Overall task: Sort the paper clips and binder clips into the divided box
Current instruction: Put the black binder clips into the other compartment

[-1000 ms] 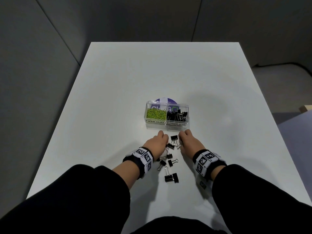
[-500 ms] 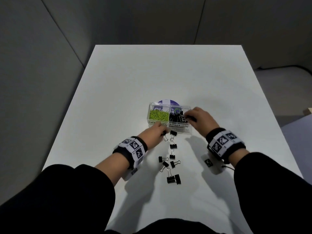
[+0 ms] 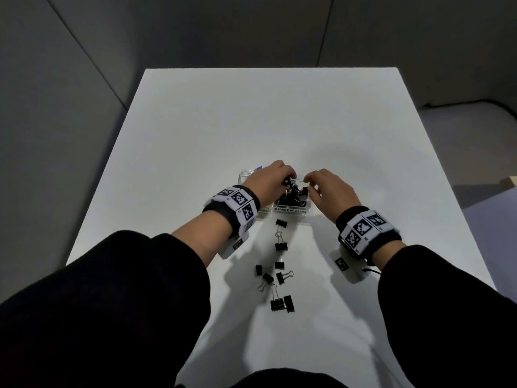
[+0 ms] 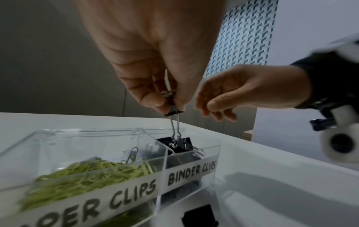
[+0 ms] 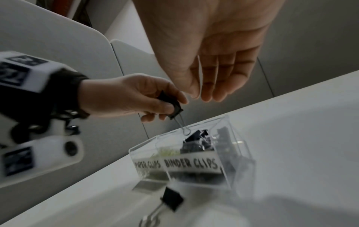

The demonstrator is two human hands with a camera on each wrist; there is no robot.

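Left hand: thumb and fingertips pinch a black binder clip by its body, wire handles hanging down over the BINDER CLIPS compartment, tips level with the rim.
Right hand: fingers loosely extended and empty, close beside the left above the same compartment.
Divided box: clear, near table centre; green paper clips fill its left cell, black clips heaped in its right.
Loose binder clips: about eight, possibly more, strung along the near side of the box between the forearms.
Bare tabletop lies on both sides and beyond
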